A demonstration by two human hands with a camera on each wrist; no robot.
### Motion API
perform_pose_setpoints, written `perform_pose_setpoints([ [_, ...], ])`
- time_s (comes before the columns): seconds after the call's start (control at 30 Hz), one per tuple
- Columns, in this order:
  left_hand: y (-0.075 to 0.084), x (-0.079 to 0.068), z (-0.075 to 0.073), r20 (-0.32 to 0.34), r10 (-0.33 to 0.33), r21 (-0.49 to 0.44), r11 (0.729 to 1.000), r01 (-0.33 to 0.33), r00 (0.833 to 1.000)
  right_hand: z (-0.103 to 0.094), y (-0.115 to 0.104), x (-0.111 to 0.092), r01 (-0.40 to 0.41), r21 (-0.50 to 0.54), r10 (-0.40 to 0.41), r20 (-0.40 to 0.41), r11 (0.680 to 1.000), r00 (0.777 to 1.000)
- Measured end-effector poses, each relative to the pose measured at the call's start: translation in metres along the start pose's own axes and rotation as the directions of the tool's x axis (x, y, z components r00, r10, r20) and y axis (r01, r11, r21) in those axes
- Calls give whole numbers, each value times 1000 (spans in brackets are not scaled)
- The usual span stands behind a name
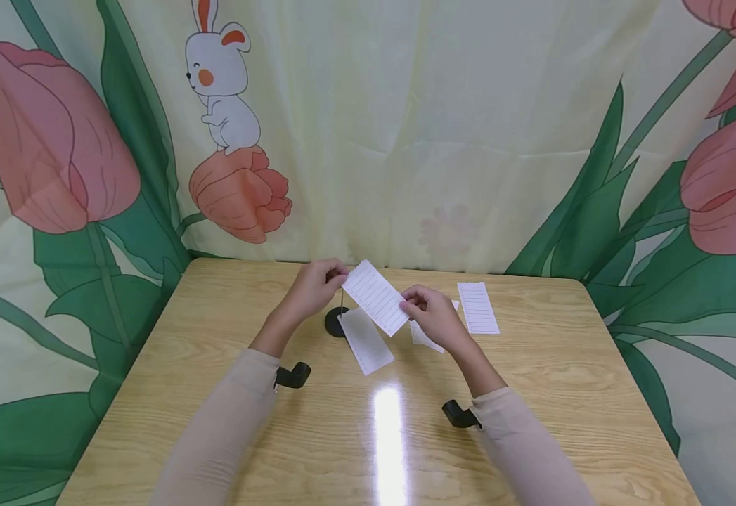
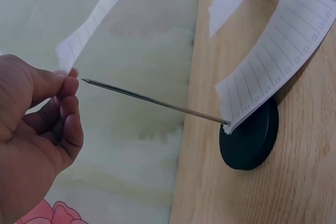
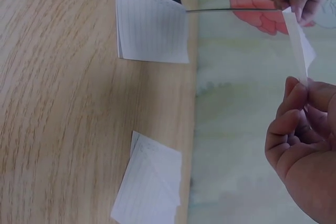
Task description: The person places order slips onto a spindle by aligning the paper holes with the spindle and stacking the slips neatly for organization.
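Note:
A lined paper sheet (image 1: 374, 299) is held up between both hands. My left hand (image 1: 320, 287) pinches one end of it between thumb and fingers, close to the sharp tip of a thin metal paper spike (image 2: 152, 102). The opposite end is pinched by my right hand (image 1: 434, 315). The spike rises from a round black base (image 2: 249, 140). Low on its rod, just above the base, lined paper (image 2: 278, 59) is skewered near its torn end and slants out over the table.
Right of the spike, a lined sheet (image 1: 478, 308) lies on the wooden table (image 1: 317, 436). More white paper (image 1: 426, 340) lies partly hidden under my right hand. Behind the table's far edge hangs a printed curtain (image 1: 355, 140).

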State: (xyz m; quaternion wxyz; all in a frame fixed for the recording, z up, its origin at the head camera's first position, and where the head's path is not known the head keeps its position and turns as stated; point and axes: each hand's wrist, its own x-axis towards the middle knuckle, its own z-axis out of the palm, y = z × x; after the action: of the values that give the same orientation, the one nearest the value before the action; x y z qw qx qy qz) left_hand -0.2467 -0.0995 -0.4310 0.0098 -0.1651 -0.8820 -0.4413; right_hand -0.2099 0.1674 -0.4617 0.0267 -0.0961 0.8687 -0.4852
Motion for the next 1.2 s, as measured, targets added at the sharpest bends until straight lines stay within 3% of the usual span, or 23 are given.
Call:
perform_pose_setpoints([
  [0.47, -9, 0, 6, 11, -34, -41, 999, 35, 999, 4, 6, 2, -20, -26, 20, 11, 999, 1000],
  [1.2, -11, 2, 5, 30, -99, -97, 990, 102, 995, 6, 5, 3, 6, -35, -5, 29, 999, 1000],
])
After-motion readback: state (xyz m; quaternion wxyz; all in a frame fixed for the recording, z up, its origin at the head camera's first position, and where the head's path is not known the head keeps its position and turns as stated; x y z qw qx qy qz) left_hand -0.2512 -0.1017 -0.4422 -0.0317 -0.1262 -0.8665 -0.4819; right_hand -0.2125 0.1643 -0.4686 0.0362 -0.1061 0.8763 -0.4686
